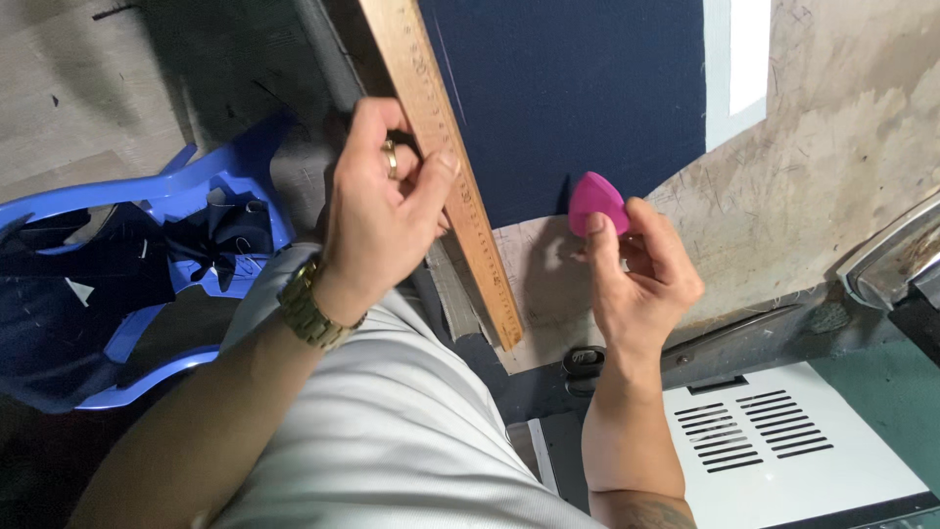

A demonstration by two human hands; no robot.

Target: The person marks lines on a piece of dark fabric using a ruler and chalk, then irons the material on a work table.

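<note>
My left hand (377, 211) grips a long wooden ruler (446, 147) that lies slanted along the left edge of a dark navy cloth (568, 88). A ring and a metal wristwatch (308, 309) are on that hand and wrist. My right hand (641, 274) pinches a pink piece of tailor's chalk (595, 201) between thumb and fingers, its tip close to the lower edge of the navy cloth, just right of the ruler.
The cloth lies on a worn, scratched worktable (832, 167). Large scissors (705, 348) rest at the table's near edge. A blue plastic chair (166, 245) holding dark fabric stands to the left. A white vented panel (774, 441) sits below the table.
</note>
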